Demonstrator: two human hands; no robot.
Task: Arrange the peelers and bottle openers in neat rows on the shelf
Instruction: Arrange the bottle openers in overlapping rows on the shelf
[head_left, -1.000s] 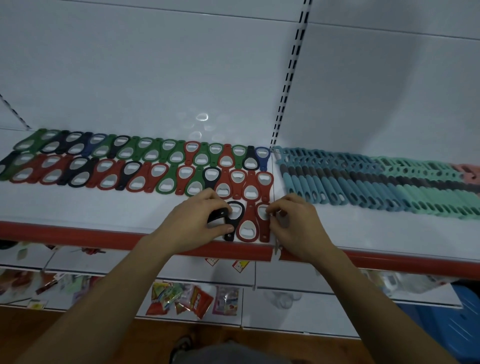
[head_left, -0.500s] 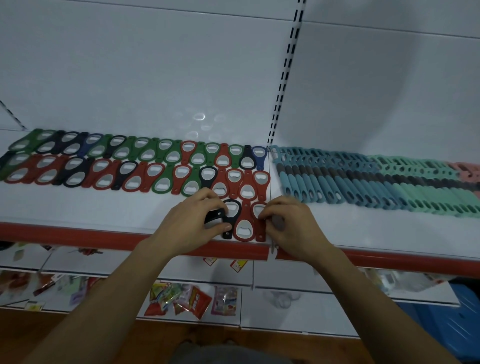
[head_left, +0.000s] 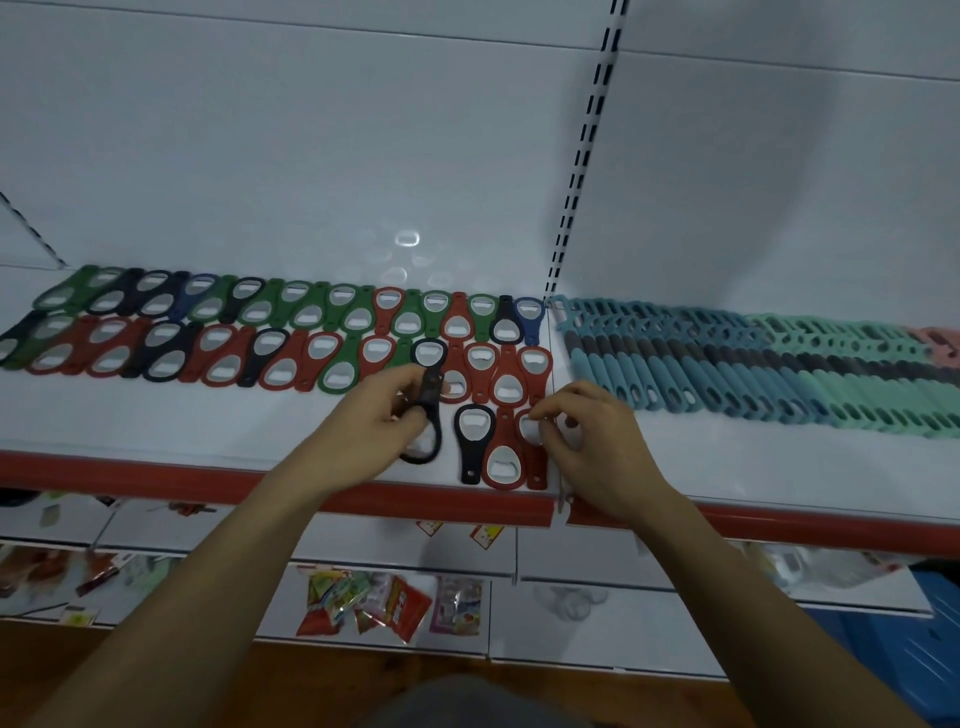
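Up on shelf (head_left: 156, 426), past peelers (head_left: 753, 374) and two bottle opener rows (head_left: 260, 338), starting third, pinching black opener (head_left: 430, 410) in left fingers (head_left: 400, 379), red opener (head_left: 537, 470) in right fingers (head_left: 545, 410).

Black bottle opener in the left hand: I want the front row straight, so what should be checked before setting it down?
1. Left hand grips the black opener: ok.
2. Bare shelf left of the front-row black opener: ok.
3. Ring end toward the shelf's front, opposite that neighbour: ok.
4. Right hand pinches the end red opener, steadying the row: ok.
5. Held opener flat on the shelf: cannot tell.
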